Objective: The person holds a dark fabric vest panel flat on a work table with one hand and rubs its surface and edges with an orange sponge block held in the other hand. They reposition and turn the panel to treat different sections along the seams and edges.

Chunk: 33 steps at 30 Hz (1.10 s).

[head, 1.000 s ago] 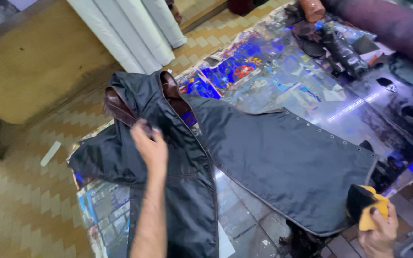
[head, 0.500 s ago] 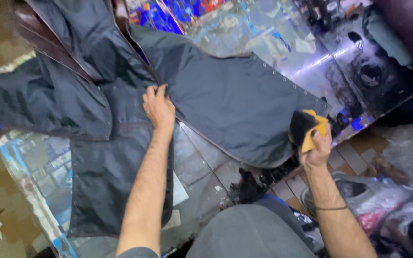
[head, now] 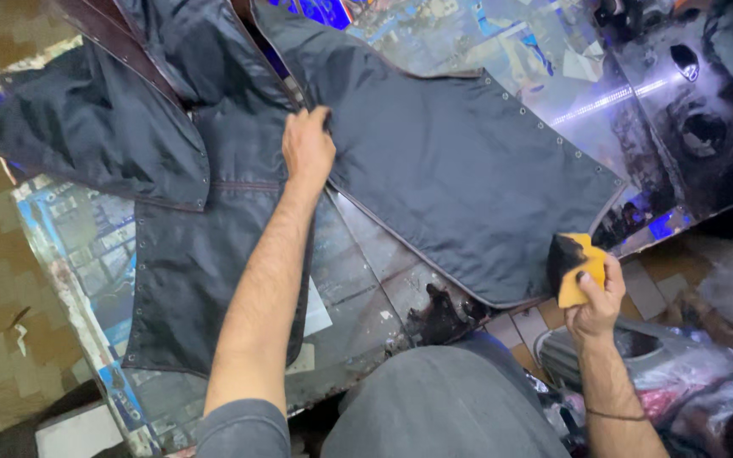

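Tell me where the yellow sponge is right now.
In the head view the yellow sponge, blackened on one end, is low on the right, gripped in the right hand just off the lower right edge of the dark jacket.
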### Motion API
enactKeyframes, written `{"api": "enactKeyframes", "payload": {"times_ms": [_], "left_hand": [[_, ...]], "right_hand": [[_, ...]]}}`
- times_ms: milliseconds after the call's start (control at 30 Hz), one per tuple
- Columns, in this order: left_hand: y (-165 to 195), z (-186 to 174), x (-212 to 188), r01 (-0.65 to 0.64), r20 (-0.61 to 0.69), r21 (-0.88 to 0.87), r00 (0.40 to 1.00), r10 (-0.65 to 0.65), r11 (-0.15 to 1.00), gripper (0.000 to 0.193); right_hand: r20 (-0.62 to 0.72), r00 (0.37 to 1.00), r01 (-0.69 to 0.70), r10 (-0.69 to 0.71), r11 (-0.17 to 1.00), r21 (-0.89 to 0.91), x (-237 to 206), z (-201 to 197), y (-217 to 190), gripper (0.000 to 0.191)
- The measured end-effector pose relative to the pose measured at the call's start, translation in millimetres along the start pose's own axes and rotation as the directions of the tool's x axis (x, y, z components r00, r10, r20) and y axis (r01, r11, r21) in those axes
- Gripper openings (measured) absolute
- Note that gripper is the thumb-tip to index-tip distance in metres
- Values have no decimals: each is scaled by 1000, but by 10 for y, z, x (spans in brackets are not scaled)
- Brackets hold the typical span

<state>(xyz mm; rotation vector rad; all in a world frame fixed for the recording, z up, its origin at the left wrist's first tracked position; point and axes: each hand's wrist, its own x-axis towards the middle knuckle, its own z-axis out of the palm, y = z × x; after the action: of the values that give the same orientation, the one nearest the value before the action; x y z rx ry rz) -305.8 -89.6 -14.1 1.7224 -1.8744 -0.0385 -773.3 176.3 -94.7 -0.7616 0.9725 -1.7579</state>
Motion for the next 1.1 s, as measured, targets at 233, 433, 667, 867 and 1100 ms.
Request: {"api": "enactKeyframes", "payload": {"times_ms": [233,433,667,867,1100], "left_hand": [[-14,-131,401,-99,-228,-204,972,51,974,44],[682,51,-482,-293,-292,-12,916,277,956,40],[1826,317,-1717,-425,127,-630,769,627,650,44],[1904,491,-1715,-327,238,-718,714,658,615,72],[1882,532,-1744,-397,192,-701,695,693,592,86]], "right_hand": [[17,1000,7,-8,997,77,548,205,60,43],[-114,937,306,-331,933,-188,269,218,-188,42],[169,966,254,-197,584,-771,-643,450,-286,44],[162,922,216,-352,118,-969,-718,656,-181,41],[379,881,350,-283,-148,-925,-544,797,-115,40]]}}
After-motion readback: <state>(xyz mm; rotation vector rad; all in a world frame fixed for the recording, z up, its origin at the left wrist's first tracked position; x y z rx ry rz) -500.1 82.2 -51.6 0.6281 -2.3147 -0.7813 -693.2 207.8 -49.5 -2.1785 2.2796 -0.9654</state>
